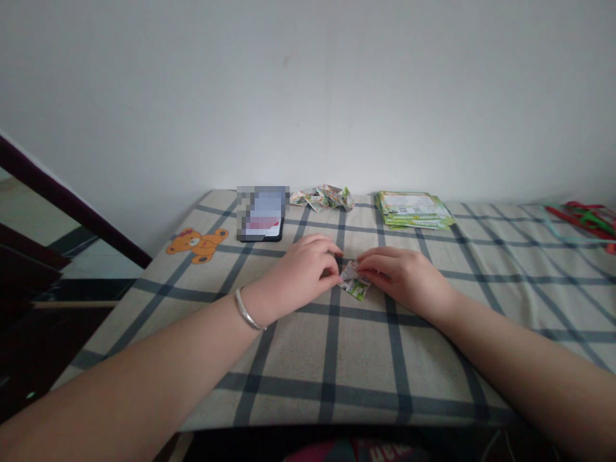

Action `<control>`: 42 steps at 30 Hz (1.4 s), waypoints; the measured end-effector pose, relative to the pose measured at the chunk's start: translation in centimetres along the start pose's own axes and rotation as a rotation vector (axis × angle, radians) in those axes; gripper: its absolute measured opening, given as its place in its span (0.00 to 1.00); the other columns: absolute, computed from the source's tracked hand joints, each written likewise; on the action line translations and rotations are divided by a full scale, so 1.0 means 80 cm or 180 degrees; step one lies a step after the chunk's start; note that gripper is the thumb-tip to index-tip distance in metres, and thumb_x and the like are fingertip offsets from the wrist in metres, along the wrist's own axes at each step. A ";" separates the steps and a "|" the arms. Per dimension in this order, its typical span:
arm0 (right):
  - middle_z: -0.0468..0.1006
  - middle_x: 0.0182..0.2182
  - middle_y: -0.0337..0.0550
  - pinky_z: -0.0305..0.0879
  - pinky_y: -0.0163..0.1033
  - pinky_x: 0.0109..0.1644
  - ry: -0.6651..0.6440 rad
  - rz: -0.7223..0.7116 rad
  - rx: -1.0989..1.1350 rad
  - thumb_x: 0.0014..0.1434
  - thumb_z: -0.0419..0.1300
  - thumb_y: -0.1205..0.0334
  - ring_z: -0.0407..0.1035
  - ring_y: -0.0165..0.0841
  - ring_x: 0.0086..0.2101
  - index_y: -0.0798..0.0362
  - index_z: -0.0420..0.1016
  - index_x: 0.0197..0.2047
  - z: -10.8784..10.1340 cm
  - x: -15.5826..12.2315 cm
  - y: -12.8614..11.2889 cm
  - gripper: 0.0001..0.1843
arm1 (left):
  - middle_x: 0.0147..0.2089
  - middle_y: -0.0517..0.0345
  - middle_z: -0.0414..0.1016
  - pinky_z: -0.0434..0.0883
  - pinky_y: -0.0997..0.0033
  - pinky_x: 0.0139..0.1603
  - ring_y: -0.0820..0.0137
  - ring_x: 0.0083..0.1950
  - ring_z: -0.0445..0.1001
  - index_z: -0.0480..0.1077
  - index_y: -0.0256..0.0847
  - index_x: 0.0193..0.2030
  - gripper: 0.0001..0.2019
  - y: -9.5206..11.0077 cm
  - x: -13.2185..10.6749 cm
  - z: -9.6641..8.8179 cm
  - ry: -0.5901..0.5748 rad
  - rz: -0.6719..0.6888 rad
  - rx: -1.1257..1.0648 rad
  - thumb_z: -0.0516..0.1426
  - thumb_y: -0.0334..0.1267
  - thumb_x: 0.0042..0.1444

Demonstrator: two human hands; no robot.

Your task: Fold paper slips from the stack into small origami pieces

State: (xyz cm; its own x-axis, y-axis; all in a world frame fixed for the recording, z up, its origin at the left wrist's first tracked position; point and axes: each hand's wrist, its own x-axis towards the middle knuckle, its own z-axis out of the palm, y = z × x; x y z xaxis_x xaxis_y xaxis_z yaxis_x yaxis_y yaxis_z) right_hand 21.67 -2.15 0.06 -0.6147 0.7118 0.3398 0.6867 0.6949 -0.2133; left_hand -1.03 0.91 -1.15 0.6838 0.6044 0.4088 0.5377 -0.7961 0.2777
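A small folded piece of printed paper, white and green, sits on the checked cloth between my two hands. My right hand has its fingers and thumb closed on the paper's right side. From the other side, my left hand, with a silver bangle at the wrist, curls its index finger and thumb together at the paper's left edge. The fingertips partly cover the paper, so its full shape is hidden.
Behind my hands, a phone with a blurred screen, crumpled or folded printed papers and a stack of green leaflets lie along the wall. A bear figure is at left. Red and green items lie far right.
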 end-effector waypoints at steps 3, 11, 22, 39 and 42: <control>0.78 0.47 0.46 0.69 0.39 0.45 -0.0062 -0.0090 -0.0109 0.65 0.54 0.63 0.74 0.36 0.41 0.51 0.79 0.43 -0.001 -0.001 0.001 0.11 | 0.48 0.57 0.74 0.65 0.58 0.59 0.63 0.56 0.67 0.74 0.41 0.29 0.05 -0.006 0.000 0.002 -0.0041 -0.0059 -0.0151 0.63 0.37 0.54; 0.80 0.41 0.46 0.69 0.39 0.45 -0.0239 -0.0104 -0.0295 0.65 0.53 0.64 0.74 0.36 0.40 0.52 0.80 0.41 -0.001 0.000 -0.005 0.13 | 0.50 0.53 0.74 0.62 0.56 0.64 0.61 0.61 0.64 0.72 0.39 0.28 0.07 0.007 0.000 -0.005 -0.0113 0.0200 0.0123 0.60 0.35 0.57; 0.81 0.35 0.43 0.66 0.38 0.41 0.0004 0.0401 0.0053 0.60 0.60 0.65 0.73 0.35 0.36 0.51 0.78 0.40 0.004 0.002 0.003 0.06 | 0.49 0.55 0.75 0.63 0.57 0.64 0.62 0.61 0.64 0.74 0.40 0.29 0.08 0.012 -0.001 -0.001 -0.0057 0.0041 -0.0190 0.58 0.35 0.59; 0.81 0.36 0.42 0.68 0.38 0.42 0.0008 0.0399 0.0417 0.60 0.59 0.67 0.73 0.34 0.37 0.50 0.80 0.38 0.003 0.005 0.007 0.08 | 0.51 0.57 0.74 0.57 0.46 0.66 0.54 0.66 0.54 0.75 0.42 0.27 0.05 0.010 0.001 0.009 0.0041 -0.0483 -0.0311 0.63 0.37 0.53; 0.81 0.35 0.42 0.68 0.38 0.41 0.0037 0.0476 0.0438 0.59 0.59 0.67 0.73 0.34 0.36 0.50 0.80 0.37 0.003 0.006 0.007 0.08 | 0.50 0.56 0.72 0.57 0.46 0.66 0.54 0.67 0.53 0.75 0.42 0.29 0.04 0.011 0.001 0.011 0.0063 -0.0491 -0.0260 0.62 0.36 0.55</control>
State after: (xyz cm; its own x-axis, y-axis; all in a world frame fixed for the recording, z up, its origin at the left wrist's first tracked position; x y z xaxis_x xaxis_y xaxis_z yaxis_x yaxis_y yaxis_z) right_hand 21.66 -1.40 -0.14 -0.5049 0.8074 0.3054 0.7100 0.5896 -0.3850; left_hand -0.08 0.27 -1.66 0.5860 0.7196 0.3726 0.5931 -0.6941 0.4080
